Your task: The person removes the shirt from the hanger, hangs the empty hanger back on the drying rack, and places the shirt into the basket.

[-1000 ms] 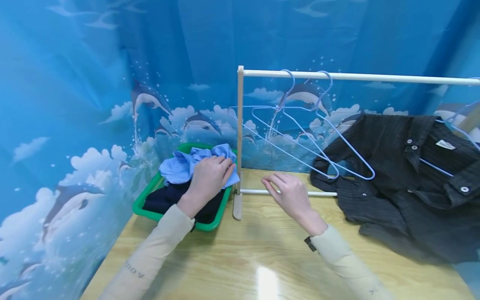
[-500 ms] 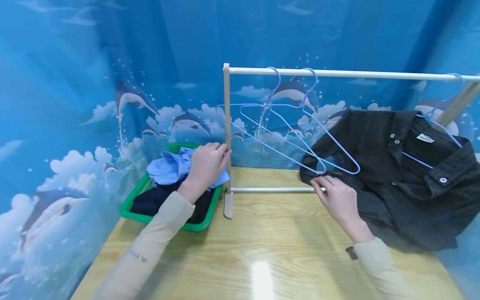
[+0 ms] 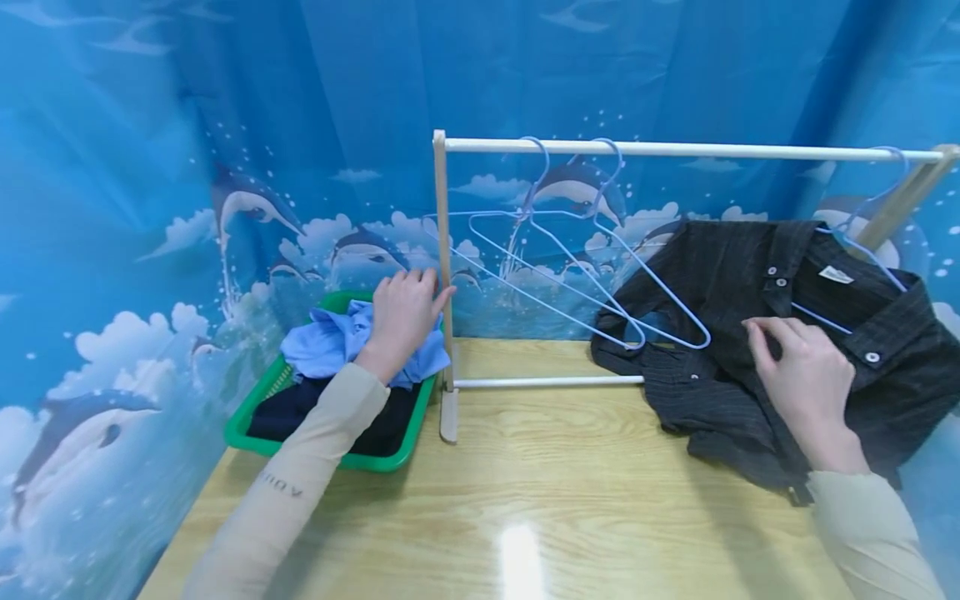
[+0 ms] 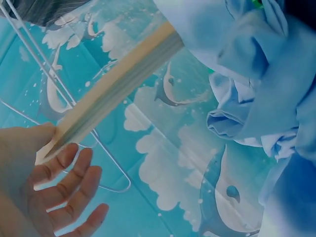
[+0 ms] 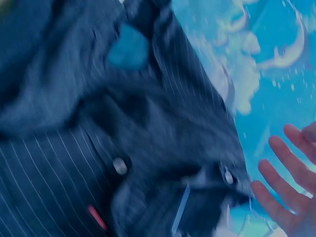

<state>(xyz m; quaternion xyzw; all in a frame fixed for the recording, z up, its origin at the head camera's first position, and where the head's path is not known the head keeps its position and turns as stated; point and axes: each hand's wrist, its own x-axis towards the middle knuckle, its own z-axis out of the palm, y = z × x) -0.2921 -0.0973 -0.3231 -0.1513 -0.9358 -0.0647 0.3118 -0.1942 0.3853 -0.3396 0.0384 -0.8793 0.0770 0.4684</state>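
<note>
My left hand [image 3: 402, 315] is at the wooden side post [image 3: 445, 362] of a clothes rack. In the left wrist view, thumb and forefinger hold the edges of this post [image 4: 116, 81], the other fingers spread below. My right hand [image 3: 806, 379], fingers loosely bent and holding nothing, hovers before a black pinstriped shirt [image 3: 705, 287]. That shirt hangs from a light-blue wire hanger [image 3: 873, 200] at the rack's right end. In the right wrist view, the fingers [image 5: 279, 177] lie apart beside the shirt [image 5: 173, 128].
Two bare light-blue hangers [image 3: 573, 262] hang from the white top rail [image 3: 675, 150]. Left of the rack, a green basket [image 3: 247, 437] holds a light-blue garment [image 3: 318, 342] and dark clothing [image 3: 288, 408]. A lower bar [image 3: 547, 382] runs close over the wooden table [image 3: 562, 475].
My right hand has travelled right, past the bare hangers to the shirt. My left hand has moved from over the light-blue garment up to the post. The head view has shifted right.
</note>
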